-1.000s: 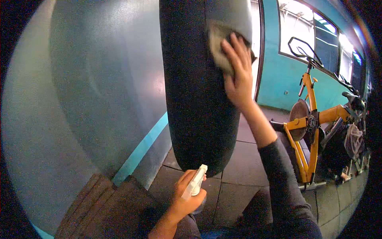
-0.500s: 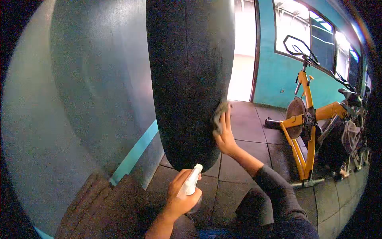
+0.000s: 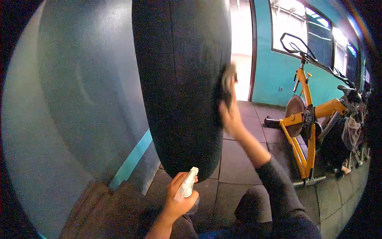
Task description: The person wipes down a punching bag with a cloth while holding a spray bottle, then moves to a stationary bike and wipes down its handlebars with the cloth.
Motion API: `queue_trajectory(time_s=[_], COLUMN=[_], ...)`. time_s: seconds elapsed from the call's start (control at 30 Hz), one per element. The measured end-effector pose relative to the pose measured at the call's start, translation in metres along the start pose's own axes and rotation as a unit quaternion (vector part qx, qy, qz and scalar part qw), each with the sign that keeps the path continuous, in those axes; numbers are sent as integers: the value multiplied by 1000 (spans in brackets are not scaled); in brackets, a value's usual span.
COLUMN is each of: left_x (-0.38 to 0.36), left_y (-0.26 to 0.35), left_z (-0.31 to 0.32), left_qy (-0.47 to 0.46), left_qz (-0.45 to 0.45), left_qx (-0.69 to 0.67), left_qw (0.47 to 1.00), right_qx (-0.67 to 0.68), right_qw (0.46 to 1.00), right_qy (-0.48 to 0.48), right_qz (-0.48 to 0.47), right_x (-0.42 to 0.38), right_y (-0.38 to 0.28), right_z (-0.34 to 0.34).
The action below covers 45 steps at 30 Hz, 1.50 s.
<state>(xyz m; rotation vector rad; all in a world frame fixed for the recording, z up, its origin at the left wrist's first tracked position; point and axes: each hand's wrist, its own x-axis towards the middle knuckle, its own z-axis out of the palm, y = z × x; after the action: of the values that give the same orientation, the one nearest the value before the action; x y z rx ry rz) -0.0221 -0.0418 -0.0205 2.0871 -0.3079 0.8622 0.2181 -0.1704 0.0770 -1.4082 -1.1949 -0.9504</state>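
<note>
A large black punching bag (image 3: 183, 87) hangs upright in front of me, its rounded bottom low over the floor. My left hand (image 3: 179, 201) is wrapped round a spray bottle (image 3: 188, 184) with a white trigger head, just below the bag's bottom end. Most of the bottle's body is hidden by the hand. Against the bag's right side, my right hand (image 3: 231, 113) presses a greyish cloth (image 3: 228, 81). That hand and the cloth are smeared by motion.
A yellow exercise bike (image 3: 306, 115) stands on the tiled floor (image 3: 242, 159) at right, with more bikes behind it. A grey wall (image 3: 87, 99) with a teal stripe runs along the left. Behind the bag are a bright doorway (image 3: 242, 59) and windows (image 3: 318, 36).
My right hand has moved up along the bag's right side with the cloth. The bag appears slightly further left in view. My left hand still holds the spray bottle.
</note>
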Motion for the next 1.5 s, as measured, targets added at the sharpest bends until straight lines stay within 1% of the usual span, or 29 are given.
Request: queue_trajectory(time_s=[0.03,0.07,0.13,0.17,0.23,0.27,0.33,0.37,0.4,0.47,0.53,0.57,0.6,0.7,0.73,0.8,0.87,0.9,1.0,1.03,1.1,1.13,1.2,1.23,1.3,1.37,1.4,1.43,1.5], left_x=[0,-1,-4,-6,-6,-5,-5,-5,-4,-2,1,1,3,5,7,10,9,9,11,13,15,15,15,15,14,15,16,17,19], left_y=[3,4,5,7,10,10,10,10,10,9,10,7,8,5,4,2,4,5,11,11,8,10,15,16,14,13,12,12,10], left_z=[0,1,3,3,2,3,3,4,5,9,13,18,20,21,21,21,23,24,26,27,27,29,34,33,39,40,40,39,39], left_qy=[-6,-8,-13,-16,-18,-17,-13,-11,-9,-8,-22,-14,-16,-35,-33,-33,-24,-18,-26,-28,-39,-40,-27,-29,-27,-32,-36,-46,-35], left_qz=[3,2,-41,-41,-37,-35,-22,-21,-31,-40,-34,-52,-52,-47,-49,0,-21,-39,-33,-32,20,19,-28,-29,-68,-53,-40,-46,-30], left_qx=[13,13,-19,-18,-24,-24,-9,-8,-18,-24,-15,-60,-55,-16,-16,26,11,-4,3,1,57,56,21,23,-32,-13,0,3,2], left_qw=[1000,1000,999,999,999,999,1000,1000,999,999,999,997,997,998,998,999,999,999,999,999,997,997,999,999,997,998,999,998,999], right_qx=[-31,-54,-106,-105,-168,-169,-123,-105,-104,-89,-93,-111,-128,-78,-76,-63,-88,-95,-94,-97,-100,-101,-3,10,32,37,32,32,94], right_qw=[995,987,957,957,939,939,974,980,981,992,994,993,990,992,992,993,995,994,973,973,936,936,970,980,993,995,993,993,983], right_qy=[-59,-111,-216,-214,-282,-282,-179,-161,-161,-92,-9,17,43,74,72,66,1,-50,-206,-205,-290,-291,-154,-106,-15,68,107,109,145], right_qz=[71,105,160,162,105,104,62,45,42,9,-52,-45,-36,-67,-67,-70,-38,-28,33,35,170,170,188,167,111,58,41,41,64], right_x=[-41,-85,-148,-162,-168,-167,-128,-115,-97,-52,11,38,56,73,66,24,-37,-71,-165,-185,-201,-195,-164,-136,-73,-1,29,52,76], right_y=[-1,1,-4,1,4,9,-4,-2,-3,-9,-20,-30,-38,-43,-40,-27,-16,-8,22,27,25,25,26,24,26,22,20,21,24], right_z=[-4,-8,-18,-22,-27,-27,-22,-22,-21,-20,-18,-17,-17,-14,-12,-4,-4,-7,-28,-33,-41,-39,-24,-17,-9,-8,-10,-12,-16])
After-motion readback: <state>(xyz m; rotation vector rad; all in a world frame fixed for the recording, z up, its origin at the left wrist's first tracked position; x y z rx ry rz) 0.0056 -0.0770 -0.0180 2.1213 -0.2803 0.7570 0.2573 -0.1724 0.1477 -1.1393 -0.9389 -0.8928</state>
